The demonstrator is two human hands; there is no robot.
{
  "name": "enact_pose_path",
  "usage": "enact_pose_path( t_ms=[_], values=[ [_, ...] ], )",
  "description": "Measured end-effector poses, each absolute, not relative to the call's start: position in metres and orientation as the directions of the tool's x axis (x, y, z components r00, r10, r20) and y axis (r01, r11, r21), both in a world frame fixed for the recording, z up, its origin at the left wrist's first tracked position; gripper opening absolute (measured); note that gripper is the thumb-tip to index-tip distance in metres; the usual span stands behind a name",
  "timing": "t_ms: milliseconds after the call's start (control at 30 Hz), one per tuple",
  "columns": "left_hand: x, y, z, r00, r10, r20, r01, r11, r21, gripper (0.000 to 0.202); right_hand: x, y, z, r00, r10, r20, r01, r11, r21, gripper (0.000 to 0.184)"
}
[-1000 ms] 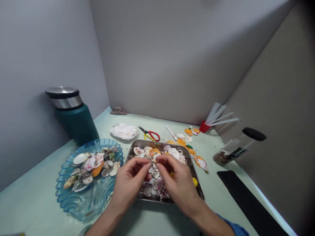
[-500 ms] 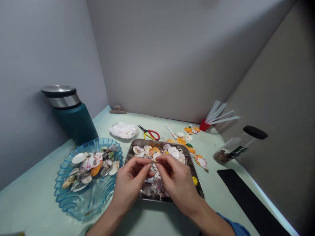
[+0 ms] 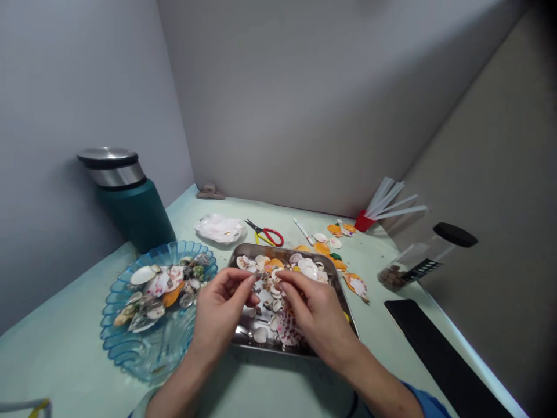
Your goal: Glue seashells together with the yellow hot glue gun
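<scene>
A metal tray [image 3: 242, 251] full of small seashells [image 3: 310, 270] lies in front of me on the pale green table [image 3: 65, 348]. Both hands hover over it. My left hand [image 3: 221, 313] has thumb and fingers pinched together near the tray's left half, on something too small to name. My right hand [image 3: 319, 316] is curled, fingertips drawn together just above the shells, a short gap away from the left fingertips. A pink-spotted shell [image 3: 287, 334] lies under my right palm.
A blue glass dish [image 3: 126, 355] with shells stands left of the tray, a teal flask [image 3: 137, 215] behind it. Further back are a white wad [image 3: 220, 227], red-handled scissors [image 3: 268, 235], a pen [image 3: 303, 232], orange shells [image 3: 322, 248], a red cup of white sticks [image 3: 363, 222], a black-lidded jar [image 3: 418, 261] and a black slab [image 3: 435, 354].
My fingertips, pinched together over the tray before, have drawn slightly apart. The left hand has shifted a little to the left. The view has tilted slightly.
</scene>
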State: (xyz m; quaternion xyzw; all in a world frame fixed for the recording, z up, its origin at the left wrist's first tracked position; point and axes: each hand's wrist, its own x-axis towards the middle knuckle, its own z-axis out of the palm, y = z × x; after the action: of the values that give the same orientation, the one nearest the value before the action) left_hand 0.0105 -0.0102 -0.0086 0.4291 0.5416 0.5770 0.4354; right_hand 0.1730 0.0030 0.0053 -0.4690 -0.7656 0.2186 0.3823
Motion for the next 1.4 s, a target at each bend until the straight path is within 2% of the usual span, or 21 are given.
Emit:
enact_pose_path(
  t_ms=[100, 200, 267, 367, 467, 533, 600, 667, 733, 833, 900, 967, 1067, 1233, 1400],
  values=[
    [0.01, -0.01, -0.008, -0.258, 0.966, 0.032, -0.032, -0.041, 0.999, 0.014, 0.188, 0.003, 0.012, -0.291, 0.864, 0.41, 0.684, 0.488, -0.542, 0.021],
    [0.009, -0.009, -0.007, -0.27, 0.962, 0.036, -0.031, -0.046, 0.998, 0.014, 0.213, 0.0, 0.015, -0.286, 0.922, 0.261, 0.864, 0.366, -0.347, 0.016],
    [0.008, -0.009, -0.007, -0.281, 0.96, 0.021, -0.045, -0.035, 0.998, 0.014, 0.229, -0.003, 0.012, -0.28, 0.944, 0.174, 0.913, 0.318, -0.256, 0.02],
    [0.007, -0.009, -0.007, -0.28, 0.96, 0.001, -0.07, -0.022, 0.997, 0.014, 0.239, -0.007, 0.003, -0.293, 0.953, 0.08, 0.926, 0.303, -0.225, 0.027],
    [0.006, -0.007, -0.01, -0.284, 0.959, 0.005, -0.084, -0.03, 0.996, 0.015, 0.237, -0.008, -0.008, -0.338, 0.939, 0.063, 0.915, 0.343, -0.213, 0.029],
    [0.004, -0.006, -0.012, -0.297, 0.955, 0.018, -0.097, -0.049, 0.994, 0.016, 0.235, -0.007, -0.012, -0.374, 0.923, 0.087, 0.894, 0.384, -0.23, 0.03],
    [0.004, -0.004, -0.013, -0.309, 0.951, 0.026, -0.119, -0.066, 0.991, 0.017, 0.237, -0.006, -0.011, -0.395, 0.909, 0.135, 0.857, 0.417, -0.301, 0.03],
    [0.004, -0.004, -0.013, -0.314, 0.949, 0.025, -0.134, -0.07, 0.988, 0.017, 0.243, -0.005, -0.008, -0.37, 0.905, 0.208, 0.803, 0.425, -0.418, 0.03],
    [0.004, -0.004, -0.011, -0.32, 0.947, 0.018, -0.129, -0.063, 0.99, 0.017, 0.249, -0.005, -0.004, -0.274, 0.919, 0.283, 0.709, 0.392, -0.586, 0.031],
    [0.005, -0.005, -0.01, -0.328, 0.944, 0.014, -0.097, -0.048, 0.994, 0.016, 0.25, -0.003, -0.001, -0.147, 0.942, 0.302, 0.377, 0.336, -0.863, 0.03],
    [0.006, -0.005, -0.01, -0.322, 0.947, 0.012, -0.086, -0.042, 0.995, 0.015, 0.244, -0.002, -0.003, -0.169, 0.947, 0.272, 0.177, 0.301, -0.937, 0.029],
    [0.006, -0.006, -0.01, -0.308, 0.951, 0.006, -0.087, -0.035, 0.996, 0.015, 0.234, -0.003, -0.006, -0.176, 0.954, 0.244, 0.166, 0.273, -0.948, 0.027],
    [0.008, -0.006, -0.009, -0.293, 0.956, -0.003, -0.094, -0.026, 0.995, 0.014, 0.22, -0.009, -0.011, -0.146, 0.961, 0.234, 0.293, 0.268, -0.918, 0.027],
    [0.011, -0.007, -0.007, -0.289, 0.957, -0.042, -0.107, 0.011, 0.994, 0.014, 0.208, -0.018, -0.012, -0.318, 0.908, 0.273, 0.447, 0.398, -0.801, 0.014],
    [0.012, -0.006, -0.009, -0.28, 0.957, -0.075, -0.132, 0.039, 0.99, 0.015, 0.204, -0.019, -0.011, -0.408, 0.864, 0.296, 0.429, 0.468, -0.773, 0.007]
  ],
)
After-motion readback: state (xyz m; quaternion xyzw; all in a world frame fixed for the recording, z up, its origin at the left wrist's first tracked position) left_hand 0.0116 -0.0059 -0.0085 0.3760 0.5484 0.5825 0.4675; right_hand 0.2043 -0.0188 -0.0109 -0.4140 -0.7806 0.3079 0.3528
